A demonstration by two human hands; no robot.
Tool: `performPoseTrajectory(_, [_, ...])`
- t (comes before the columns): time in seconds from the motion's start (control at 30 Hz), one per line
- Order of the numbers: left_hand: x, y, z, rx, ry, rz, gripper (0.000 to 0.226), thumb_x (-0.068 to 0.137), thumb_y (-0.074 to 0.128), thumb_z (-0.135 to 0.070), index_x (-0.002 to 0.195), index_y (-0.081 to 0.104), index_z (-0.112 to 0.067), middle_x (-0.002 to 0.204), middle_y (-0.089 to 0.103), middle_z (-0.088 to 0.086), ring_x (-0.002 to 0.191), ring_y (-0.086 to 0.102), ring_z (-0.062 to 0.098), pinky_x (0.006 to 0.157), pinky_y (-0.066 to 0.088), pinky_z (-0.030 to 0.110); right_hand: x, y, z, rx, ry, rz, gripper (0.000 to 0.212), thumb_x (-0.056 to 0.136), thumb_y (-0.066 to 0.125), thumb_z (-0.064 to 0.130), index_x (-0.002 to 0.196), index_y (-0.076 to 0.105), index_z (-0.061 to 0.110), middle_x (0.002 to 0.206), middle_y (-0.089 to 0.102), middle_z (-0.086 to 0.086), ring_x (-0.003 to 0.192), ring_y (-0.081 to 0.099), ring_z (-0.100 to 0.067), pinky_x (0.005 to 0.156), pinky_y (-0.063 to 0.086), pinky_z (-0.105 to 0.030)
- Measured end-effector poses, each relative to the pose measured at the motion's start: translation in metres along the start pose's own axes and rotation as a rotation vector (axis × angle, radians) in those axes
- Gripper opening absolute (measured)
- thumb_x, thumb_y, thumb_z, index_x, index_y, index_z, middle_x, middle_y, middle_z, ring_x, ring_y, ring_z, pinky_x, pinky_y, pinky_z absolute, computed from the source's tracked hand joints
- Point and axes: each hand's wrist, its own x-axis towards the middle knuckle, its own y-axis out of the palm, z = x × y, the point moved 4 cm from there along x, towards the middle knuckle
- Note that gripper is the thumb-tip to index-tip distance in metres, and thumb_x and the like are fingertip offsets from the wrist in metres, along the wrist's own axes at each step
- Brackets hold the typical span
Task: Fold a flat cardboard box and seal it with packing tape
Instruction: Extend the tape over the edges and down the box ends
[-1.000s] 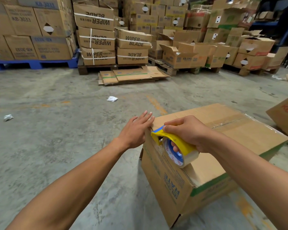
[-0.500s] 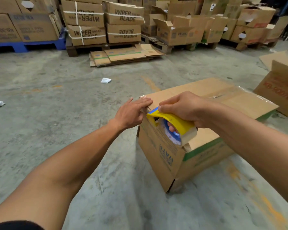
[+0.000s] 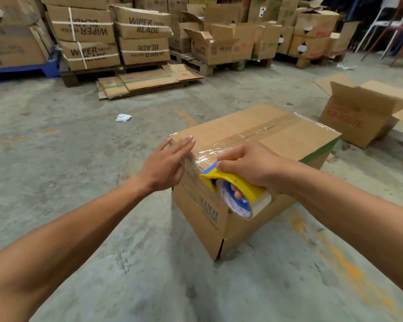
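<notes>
The right hand (image 3: 254,168) was clenched around the yellow tape dispenser (image 3: 233,184), held at the near top edge of the cardboard box (image 3: 289,140) standing on the concrete floor (image 3: 79,159). The left hand (image 3: 165,166) lay flat and released, fingers extended, pressing clear tape (image 3: 209,154) over the near corner. The sealing step appeared nearly complete; the next move likely called for tearing the tape at the dispenser and smoothing the end down. Stacked cartons (image 3: 144,36) stood beyond.
</notes>
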Motion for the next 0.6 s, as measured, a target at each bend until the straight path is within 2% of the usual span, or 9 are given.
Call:
performPoseTrajectory(0.1, [-0.016, 0.011, -0.036, -0.055, 0.182, 0.021, 0.072, 0.079, 0.046, -0.024, 0.149, 0.040, -0.007, 0.154, 0.040, 0.009, 0.144, 0.035, 0.021, 0.118, 0.026, 0.047, 0.003, -0.002, -0.001, 0.013, 0.005, 0.006, 0.018, 0.096, 0.063, 0.016, 0.110, 0.070, 0.007, 0.048, 0.059, -0.005, 0.031, 0.055, -0.017, 0.035, 0.047, -0.021])
performPoseTrajectory(0.2, [-0.018, 0.017, -0.039, -0.066, 0.152, 0.068, 0.075, 0.084, 0.052, -0.035, 0.152, 0.033, -0.011, 0.158, 0.034, 0.007, 0.148, 0.026, 0.019, 0.119, 0.022, 0.047, 0.008, -0.003, 0.001, 0.011, -0.002, 0.029, 0.013, 0.096, 0.063, 0.016, 0.105, 0.070, 0.010, 0.050, 0.062, -0.008, 0.032, 0.056, -0.018, 0.036, 0.047, -0.021])
performPoseTrajectory(0.3, [-0.011, 0.016, -0.022, -0.016, 0.105, 0.082, 0.074, 0.087, 0.050, -0.044, 0.153, 0.030, -0.018, 0.158, 0.035, 0.001, 0.148, 0.026, 0.015, 0.120, 0.019, 0.051, 0.023, 0.000, 0.005, 0.014, -0.027, 0.022, 0.018, 0.094, 0.066, 0.016, 0.111, 0.069, 0.010, 0.064, 0.065, -0.014, 0.034, 0.057, -0.020, 0.038, 0.049, -0.023])
performPoseTrajectory(0.5, [0.018, 0.025, 0.004, 0.001, -0.018, 0.181, 0.077, 0.085, 0.046, -0.049, 0.155, 0.025, -0.025, 0.160, 0.030, -0.005, 0.148, 0.022, 0.010, 0.120, 0.014, 0.054, 0.062, 0.000, 0.018, -0.071, -0.032, -0.047, 0.025, 0.093, 0.066, 0.015, 0.116, 0.069, 0.007, 0.084, 0.073, -0.025, 0.045, 0.063, -0.028, 0.048, 0.059, -0.032])
performPoseTrajectory(0.6, [0.020, 0.030, 0.011, -0.012, -0.012, 0.189, 0.078, 0.082, 0.042, -0.047, 0.155, 0.025, -0.026, 0.161, 0.027, -0.007, 0.149, 0.019, 0.008, 0.122, 0.012, 0.050, 0.061, -0.005, 0.016, -0.040, -0.031, -0.032, 0.025, 0.094, 0.065, 0.014, 0.118, 0.067, 0.006, 0.081, 0.070, -0.024, 0.038, 0.060, -0.023, 0.042, 0.055, -0.028])
